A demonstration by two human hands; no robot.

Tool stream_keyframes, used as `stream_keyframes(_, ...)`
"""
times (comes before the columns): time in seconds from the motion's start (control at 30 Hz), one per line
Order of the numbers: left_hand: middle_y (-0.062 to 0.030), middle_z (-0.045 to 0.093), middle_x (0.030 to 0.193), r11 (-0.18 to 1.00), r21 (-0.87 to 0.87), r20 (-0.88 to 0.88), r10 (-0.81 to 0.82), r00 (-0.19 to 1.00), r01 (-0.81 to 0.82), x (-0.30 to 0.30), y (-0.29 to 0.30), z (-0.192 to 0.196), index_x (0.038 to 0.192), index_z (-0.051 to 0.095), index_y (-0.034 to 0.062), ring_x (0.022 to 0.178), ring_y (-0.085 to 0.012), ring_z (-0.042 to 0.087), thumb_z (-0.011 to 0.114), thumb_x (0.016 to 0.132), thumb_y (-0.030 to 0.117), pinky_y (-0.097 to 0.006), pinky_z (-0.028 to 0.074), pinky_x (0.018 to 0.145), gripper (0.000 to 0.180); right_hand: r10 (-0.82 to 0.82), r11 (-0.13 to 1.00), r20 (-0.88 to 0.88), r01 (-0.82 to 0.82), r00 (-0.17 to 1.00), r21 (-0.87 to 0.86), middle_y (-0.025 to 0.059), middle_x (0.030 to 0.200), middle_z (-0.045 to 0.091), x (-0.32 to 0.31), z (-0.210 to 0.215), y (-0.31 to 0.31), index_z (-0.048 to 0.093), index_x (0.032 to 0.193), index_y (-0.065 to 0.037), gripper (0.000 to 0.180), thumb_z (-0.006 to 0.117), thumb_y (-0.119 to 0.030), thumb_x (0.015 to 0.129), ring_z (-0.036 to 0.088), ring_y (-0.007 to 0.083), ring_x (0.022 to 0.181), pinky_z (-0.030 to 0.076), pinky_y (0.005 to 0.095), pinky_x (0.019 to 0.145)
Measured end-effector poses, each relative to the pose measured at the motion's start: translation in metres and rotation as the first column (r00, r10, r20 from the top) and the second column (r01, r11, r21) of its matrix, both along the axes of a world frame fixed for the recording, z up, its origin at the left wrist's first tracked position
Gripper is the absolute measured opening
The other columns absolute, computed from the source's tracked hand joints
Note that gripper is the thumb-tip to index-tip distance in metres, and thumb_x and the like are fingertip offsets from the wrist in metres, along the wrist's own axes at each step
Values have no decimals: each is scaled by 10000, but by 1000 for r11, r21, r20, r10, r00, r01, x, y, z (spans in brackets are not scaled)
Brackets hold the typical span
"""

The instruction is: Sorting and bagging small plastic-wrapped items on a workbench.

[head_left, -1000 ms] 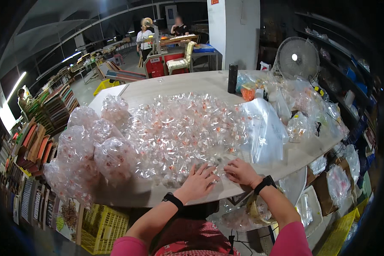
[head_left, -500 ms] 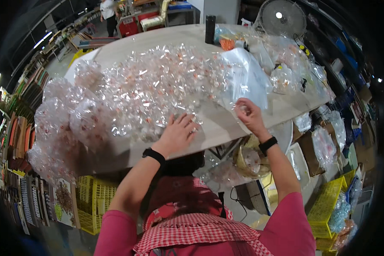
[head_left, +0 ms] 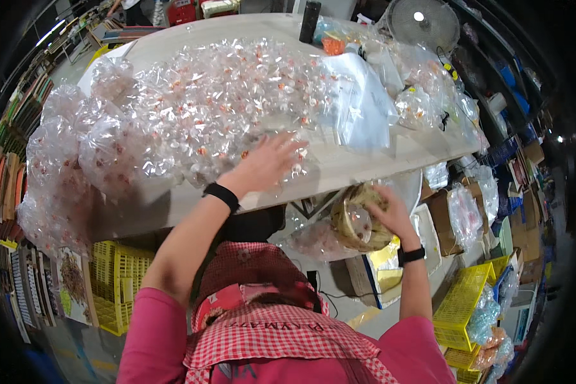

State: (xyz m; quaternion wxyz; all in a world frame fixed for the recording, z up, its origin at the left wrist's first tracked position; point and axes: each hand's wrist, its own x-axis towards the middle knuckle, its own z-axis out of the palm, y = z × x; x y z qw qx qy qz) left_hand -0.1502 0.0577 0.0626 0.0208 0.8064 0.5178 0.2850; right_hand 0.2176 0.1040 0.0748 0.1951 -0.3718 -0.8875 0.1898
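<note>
Head view: left hand (head_left: 265,168) lies flat, fingers spread, on the heap of clear plastic capsules (head_left: 224,96) covering the table (head_left: 377,163); right hand (head_left: 387,214), below the edge, grips one round woven basket (head_left: 358,221)

A pale desk (head_left: 371,163) heaped with clear plastic pieces.

A wide pile of small clear plastic pieces (head_left: 217,96) with red and white bits covers most of the top, spilling over the left edge in filled clear bags (head_left: 57,160). A stack of flat clear bags (head_left: 358,102) lies to the right, more filled bags (head_left: 422,96) beyond it, and a dark cylinder (head_left: 310,20) stands at the far edge.
</note>
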Motion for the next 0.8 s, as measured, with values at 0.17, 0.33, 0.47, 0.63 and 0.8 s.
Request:
stream_keyframes(0.17,-172,468,1356,973,-201,216,159,963,-116,-21,-37,41,1326,501,122,1250,-362,464,544,907,103,-493,347,1066,422,167,986,-163,-165,973,22,111,1357,542,-85,40,25,512,1350,-99,545,684,-138,834,502,289,1262,407,377,1046)
stream_keyframes(0.33,-214,488,1291,958,-181,72,237,969,-221,2,-70,24,1317,502,103,1198,-396,480,667,826,129,-460,397,1017,518,423,906,-71,-424,903,8,136,1503,373,-160,18,66,372,1459,-150,724,615,-81,780,369,318,1379,332,384,1124)
stream_keyframes(0.47,-200,501,1271,963,-136,155,254,955,-234,16,-75,5,1296,512,80,1181,-401,479,717,789,125,-465,405,1003,549,422,904,71,-414,904,-104,157,1473,402,-183,1,83,392,1451,-146,728,606,-77,758,380,341,1362,332,373,1125)
stream_keyframes(0.63,-182,534,1202,955,-108,245,296,923,-278,26,-63,-3,1233,539,65,1127,-390,511,740,768,117,-443,446,947,509,391,919,21,-389,920,-66,170,1346,494,-182,-7,79,481,1379,-113,614,577,-45,777,469,351,1244,384,388,1064)
stream_keyframes(0.8,-168,551,1128,929,-97,281,371,885,-358,36,-49,-7,1185,552,57,1037,-370,564,758,746,117,-428,492,857,489,313,949,-80,-309,946,57,169,1277,522,-182,-21,63,490,1360,-98,485,510,-155,879,490,352,1189,406,439,995)
